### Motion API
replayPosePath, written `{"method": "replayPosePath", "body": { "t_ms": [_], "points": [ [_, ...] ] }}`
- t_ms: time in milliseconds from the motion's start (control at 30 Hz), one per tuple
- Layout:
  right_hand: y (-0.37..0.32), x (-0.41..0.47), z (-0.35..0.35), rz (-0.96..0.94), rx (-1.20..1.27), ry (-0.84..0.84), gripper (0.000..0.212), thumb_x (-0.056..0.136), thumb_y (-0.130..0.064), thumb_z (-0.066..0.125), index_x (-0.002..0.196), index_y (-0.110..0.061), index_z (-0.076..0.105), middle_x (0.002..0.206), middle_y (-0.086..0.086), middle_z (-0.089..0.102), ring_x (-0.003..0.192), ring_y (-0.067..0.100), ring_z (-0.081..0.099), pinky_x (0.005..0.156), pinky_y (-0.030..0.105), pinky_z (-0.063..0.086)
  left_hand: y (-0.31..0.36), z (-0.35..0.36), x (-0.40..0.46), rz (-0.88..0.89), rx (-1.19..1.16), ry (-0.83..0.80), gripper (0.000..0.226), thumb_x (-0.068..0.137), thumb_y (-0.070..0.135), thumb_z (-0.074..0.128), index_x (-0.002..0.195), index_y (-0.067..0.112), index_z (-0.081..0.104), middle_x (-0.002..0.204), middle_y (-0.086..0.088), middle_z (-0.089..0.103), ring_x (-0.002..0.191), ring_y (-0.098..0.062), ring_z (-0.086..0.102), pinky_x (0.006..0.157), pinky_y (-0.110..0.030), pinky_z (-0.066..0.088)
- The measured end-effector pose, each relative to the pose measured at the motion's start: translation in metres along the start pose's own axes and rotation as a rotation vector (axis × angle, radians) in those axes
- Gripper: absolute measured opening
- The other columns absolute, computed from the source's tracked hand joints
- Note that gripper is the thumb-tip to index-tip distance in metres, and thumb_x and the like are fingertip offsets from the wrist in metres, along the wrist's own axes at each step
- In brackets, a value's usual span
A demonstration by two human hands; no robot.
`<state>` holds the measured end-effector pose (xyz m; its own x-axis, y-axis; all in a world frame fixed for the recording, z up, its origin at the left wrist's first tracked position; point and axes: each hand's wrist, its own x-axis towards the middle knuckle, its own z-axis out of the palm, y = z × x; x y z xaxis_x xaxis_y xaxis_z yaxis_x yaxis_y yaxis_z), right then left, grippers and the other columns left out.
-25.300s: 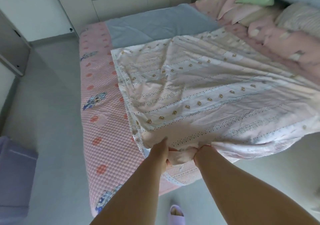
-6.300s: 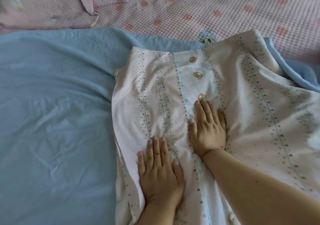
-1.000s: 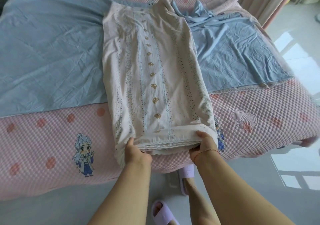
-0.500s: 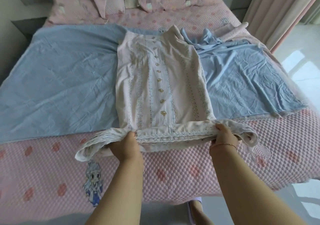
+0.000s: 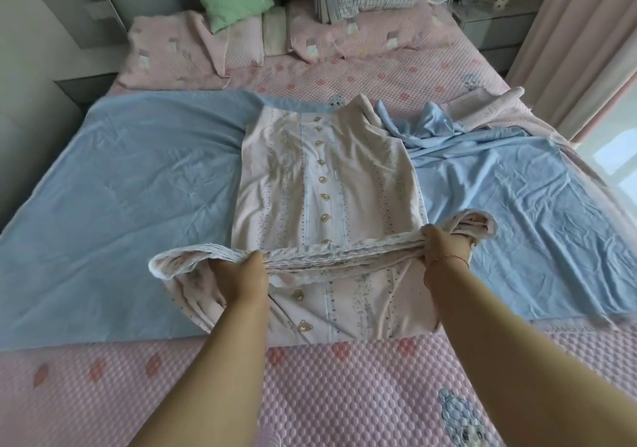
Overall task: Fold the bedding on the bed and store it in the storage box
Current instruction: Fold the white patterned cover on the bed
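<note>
Lifted since half a second ago, the near end of the folded cream patterned bedding now hangs above the rest of its strip. Left hand and right hand each grip that raised edge, fingers curled around it. The strip lies mid-bed on a blue sheet, over the pink quilted bed.

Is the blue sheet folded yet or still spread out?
Spread. The blue sheet lies open across the bed, only bunched near its far right corner, under the patterned quilt both hands are folding.
</note>
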<state>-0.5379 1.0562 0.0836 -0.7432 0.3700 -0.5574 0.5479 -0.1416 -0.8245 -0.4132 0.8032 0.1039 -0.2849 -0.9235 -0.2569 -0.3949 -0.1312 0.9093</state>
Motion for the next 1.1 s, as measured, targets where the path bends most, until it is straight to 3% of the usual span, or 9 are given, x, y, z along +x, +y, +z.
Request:
{"method": "replayPosePath", "body": {
  "t_ms": [67, 233, 333, 367, 433, 567, 733, 967, 1100],
  "points": [
    [-0.009, 0.020, 0.019, -0.005, -0.069, -0.003, 0.037, 0.048, -0.027, 0.058, 0.083, -0.014, 0.056, 0.090, 0.013, 0.064, 0.083, 0.031, 0.065, 0.078, 0.052, 0.056, 0.007, 0.021, 0.018, -0.026, 0.055, -0.015, 0.070, 0.076, 0.010, 0.068, 0.139, 0.005, 0.038, 0.135, -0.013, 0.054, 0.118, -0.031, 0.056, 0.102, -0.040, 0.045],
    [-0.032, 0.068, 0.060, 0.007, -0.181, 0.015, 0.067, 0.050, -0.028, 0.061, 0.115, -0.011, 0.056, 0.101, 0.009, 0.064, 0.093, 0.031, 0.063, 0.085, 0.046, 0.054, 0.026, 0.075, 0.071, -0.083, 0.156, -0.087, 0.069, 0.076, 0.016, 0.070, 0.138, 0.006, 0.042, 0.134, -0.013, 0.056, 0.113, -0.031, 0.060, 0.095, -0.041, 0.051],
    [-0.046, 0.068, 0.077, -0.164, -0.102, -0.178, 0.044, 0.073, -0.009, 0.065, 0.116, -0.013, 0.054, 0.097, 0.003, 0.061, 0.092, 0.022, 0.062, 0.080, 0.034, 0.055, 0.040, 0.106, 0.096, -0.044, -0.061, -0.392, 0.068, 0.085, 0.004, 0.061, 0.146, 0.013, 0.033, 0.142, -0.010, 0.050, 0.119, -0.026, 0.057, 0.098, -0.038, 0.049],
    [-0.045, 0.067, 0.079, -0.207, -0.048, -0.282, 0.046, 0.079, 0.003, 0.061, 0.122, -0.012, 0.052, 0.099, 0.000, 0.061, 0.094, 0.018, 0.061, 0.079, 0.028, 0.053, 0.042, 0.109, 0.098, -0.028, -0.196, -0.512, 0.072, 0.088, -0.006, 0.053, 0.150, 0.018, 0.024, 0.147, -0.006, 0.043, 0.127, -0.023, 0.050, 0.104, -0.036, 0.043],
    [-0.030, 0.066, 0.079, -0.267, -0.115, -0.389, 0.060, 0.085, 0.011, 0.054, 0.139, -0.011, 0.039, 0.116, -0.002, 0.056, 0.111, 0.015, 0.054, 0.094, 0.027, 0.046, 0.035, 0.106, 0.094, -0.004, -0.273, -0.609, 0.083, 0.090, -0.016, 0.042, 0.155, 0.024, 0.007, 0.155, -0.001, 0.028, 0.139, -0.017, 0.036, 0.111, -0.033, 0.032],
    [0.030, 0.054, 0.060, -0.280, -0.392, -0.350, 0.052, 0.088, 0.012, 0.051, 0.136, -0.007, 0.043, 0.127, 0.005, 0.056, 0.122, 0.016, 0.051, 0.099, 0.028, 0.041, -0.033, 0.083, 0.083, 0.027, 0.014, -0.571, 0.077, 0.091, -0.011, 0.047, 0.154, 0.016, 0.013, 0.158, -0.009, 0.025, 0.143, -0.024, 0.031, 0.116, -0.040, 0.029],
    [0.086, 0.042, 0.047, -0.247, -0.641, -0.282, 0.038, 0.087, -0.001, 0.052, 0.122, -0.015, 0.059, 0.113, 0.003, 0.068, 0.107, 0.020, 0.062, 0.095, 0.036, 0.049, -0.091, 0.050, 0.054, 0.100, 0.459, -0.557, 0.065, 0.092, 0.005, 0.052, 0.151, 0.021, 0.030, 0.153, -0.001, 0.038, 0.139, -0.019, 0.038, 0.113, -0.039, 0.035],
    [0.099, 0.032, 0.052, -0.293, -0.791, -0.284, 0.035, 0.086, -0.013, 0.054, 0.116, -0.028, 0.062, 0.113, -0.007, 0.066, 0.106, 0.017, 0.061, 0.097, 0.036, 0.047, -0.092, 0.046, 0.046, 0.287, 0.655, -0.453, 0.054, 0.090, 0.008, 0.057, 0.142, 0.009, 0.045, 0.145, -0.009, 0.047, 0.134, -0.026, 0.042, 0.110, -0.037, 0.033],
    [0.092, 0.037, 0.051, -0.444, -0.919, -0.050, 0.033, 0.082, -0.013, 0.057, 0.114, -0.022, 0.063, 0.117, 0.000, 0.061, 0.113, 0.023, 0.052, 0.100, 0.034, 0.039, -0.091, 0.039, 0.072, 0.435, 0.894, -0.279, 0.045, 0.082, 0.012, 0.063, 0.127, 0.007, 0.059, 0.131, -0.010, 0.056, 0.126, -0.030, 0.045, 0.100, -0.041, 0.039]
  ]
}}
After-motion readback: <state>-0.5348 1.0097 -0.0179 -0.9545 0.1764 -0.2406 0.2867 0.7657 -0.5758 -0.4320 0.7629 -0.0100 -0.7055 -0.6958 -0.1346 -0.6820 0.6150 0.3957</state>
